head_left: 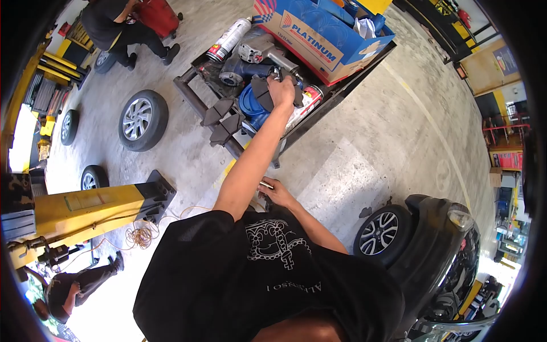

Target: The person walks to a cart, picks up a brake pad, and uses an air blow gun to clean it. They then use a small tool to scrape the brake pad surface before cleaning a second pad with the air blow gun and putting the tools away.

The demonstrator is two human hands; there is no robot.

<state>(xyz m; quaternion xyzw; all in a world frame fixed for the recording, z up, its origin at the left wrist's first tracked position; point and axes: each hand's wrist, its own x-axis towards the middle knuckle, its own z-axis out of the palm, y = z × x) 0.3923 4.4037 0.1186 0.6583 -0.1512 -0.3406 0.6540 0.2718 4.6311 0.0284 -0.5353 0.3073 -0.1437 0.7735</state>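
Observation:
My left hand [282,92] reaches over the tool cart [190,85], its fingers closed in among dark brake pads [261,93]; what they pinch is hidden. Just left of it lies a blue round item [248,102]. An impact wrench [257,50] rests farther back, beside a white and red spray can [229,39]. Another spray can [308,102] lies to the right of the hand. More brake pads [225,126] sit on the cart's near corner. Close to my body, my right hand [277,192] is closed around a slim metal tool [266,184], mostly covered by the fingers.
A blue Platinum carton [310,43] stands on the cart. On the left are a loose wheel [142,121] and a yellow lift post [91,208] with a coiled hose [142,235]. A dark car [439,256] is at right. Two people [108,25] stand at left.

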